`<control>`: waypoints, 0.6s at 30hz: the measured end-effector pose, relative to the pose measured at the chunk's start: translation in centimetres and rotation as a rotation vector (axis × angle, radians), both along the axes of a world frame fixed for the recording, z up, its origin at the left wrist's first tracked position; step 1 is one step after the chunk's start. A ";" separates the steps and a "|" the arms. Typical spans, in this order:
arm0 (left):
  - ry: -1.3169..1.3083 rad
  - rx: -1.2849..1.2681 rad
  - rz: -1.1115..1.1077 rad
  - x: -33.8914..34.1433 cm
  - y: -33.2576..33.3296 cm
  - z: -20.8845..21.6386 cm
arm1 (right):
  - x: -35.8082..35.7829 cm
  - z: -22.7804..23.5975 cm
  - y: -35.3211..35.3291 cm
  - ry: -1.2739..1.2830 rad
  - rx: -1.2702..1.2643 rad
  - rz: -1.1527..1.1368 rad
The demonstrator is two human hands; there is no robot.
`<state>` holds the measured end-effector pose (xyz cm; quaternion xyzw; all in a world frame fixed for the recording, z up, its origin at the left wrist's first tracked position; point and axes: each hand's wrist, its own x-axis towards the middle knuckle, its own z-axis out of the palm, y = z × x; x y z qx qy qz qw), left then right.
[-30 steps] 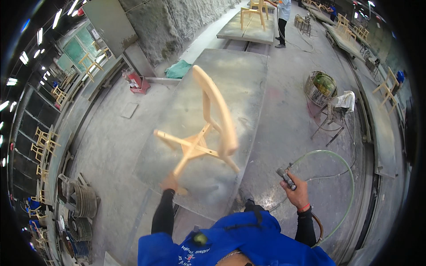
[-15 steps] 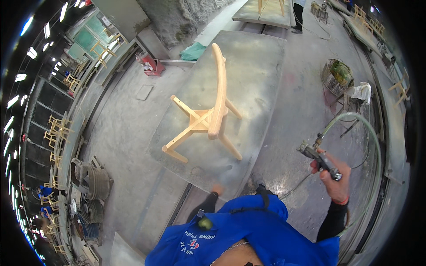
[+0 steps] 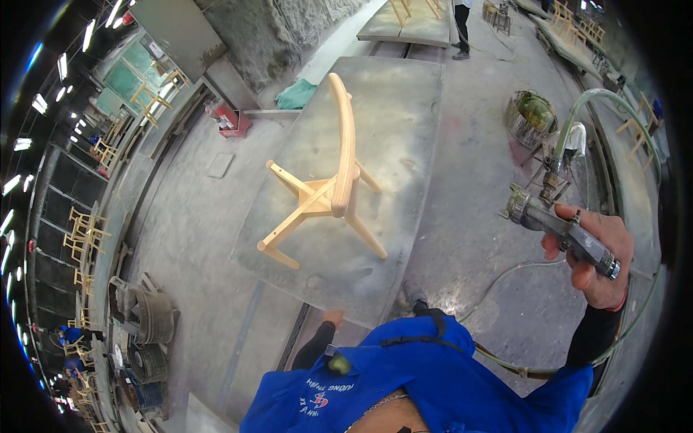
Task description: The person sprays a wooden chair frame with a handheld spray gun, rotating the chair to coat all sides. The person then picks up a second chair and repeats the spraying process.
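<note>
My right hand (image 3: pixel 608 249) is closed round a metal spray gun (image 3: pixel 552 220), raised at the right with its nozzle end toward the left. A pale green hose (image 3: pixel 646 137) arches up from the gun's fitting and loops down behind my forearm. Low in the middle, my left hand (image 3: pixel 333 316) shows only in small part past a black sleeve, beside the near edge of a grey board (image 3: pixel 390 130); its fingers cannot be made out. On that board is a pale wooden chair frame (image 3: pixel 341 159) with a long curved rail and splayed legs. Neither hand touches it.
A scrap-filled basket (image 3: pixel 530 119) and a small stand stand at right. A red box (image 3: pixel 232 124) and green cloth (image 3: pixel 294 94) lie beyond the board. Worn buckets (image 3: pixel 151 317) line the left, near racks of chairs (image 3: pixel 86 234). Another person (image 3: pixel 462 29) stands at the far end.
My right hand has moved right and come closer to the view, carrying the spray gun. The hose now arches higher. The whole scene has shifted slightly left, with the chair frame still on the board.
</note>
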<state>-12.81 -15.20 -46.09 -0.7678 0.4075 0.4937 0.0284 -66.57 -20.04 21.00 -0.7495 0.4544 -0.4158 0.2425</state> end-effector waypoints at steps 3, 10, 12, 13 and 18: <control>0.010 0.046 0.067 -1.2 0.3 -0.7 | 0.3 0.8 0.4 0.067 -0.049 0.159; -0.071 -0.231 -0.709 -6.1 3.5 -4.0 | 2.1 0.0 1.1 0.039 -0.013 0.564; 0.011 -0.253 -0.675 -7.2 4.2 -4.0 | 1.9 0.0 0.7 0.080 0.020 0.588; 0.074 -0.221 -0.596 -7.7 4.6 -3.8 | 1.8 0.0 0.6 0.088 -0.004 0.532; 0.138 -0.267 -0.421 -7.6 5.4 -2.2 | 1.5 -1.0 -2.8 -0.033 0.036 0.166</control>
